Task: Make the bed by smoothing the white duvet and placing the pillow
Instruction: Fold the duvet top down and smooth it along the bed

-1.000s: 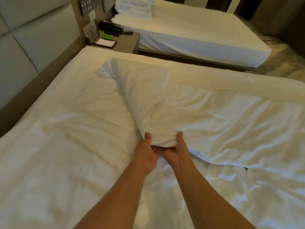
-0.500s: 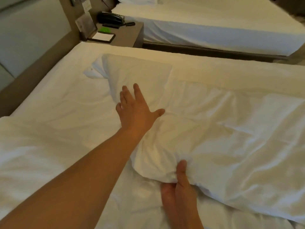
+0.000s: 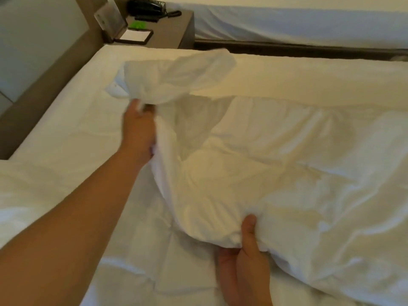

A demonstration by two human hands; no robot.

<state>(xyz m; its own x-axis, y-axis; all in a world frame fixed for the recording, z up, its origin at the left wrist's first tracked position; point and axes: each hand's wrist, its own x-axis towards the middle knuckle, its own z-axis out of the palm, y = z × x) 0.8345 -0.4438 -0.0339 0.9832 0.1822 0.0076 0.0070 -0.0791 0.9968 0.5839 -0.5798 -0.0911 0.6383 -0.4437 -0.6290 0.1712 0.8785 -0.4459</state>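
Note:
A white duvet lies rumpled across the right part of the bed. Its far left corner is lifted and bunched above the sheet. My left hand grips the duvet's left edge just below that raised corner. My right hand pinches the near edge of the duvet, thumb on top and fingers under the fabric. The white bed sheet is bare to the left of the duvet. No pillow shows on this bed.
A brown headboard ledge runs along the bed's left side. A bedside table at the top holds a black phone, a notepad and a small sign. A second white bed stands beyond a dark gap.
My left hand let go of the near edge, reached forward and took hold of the duvet's far left part, lifting the corner. My right hand kept its grip on the near edge.

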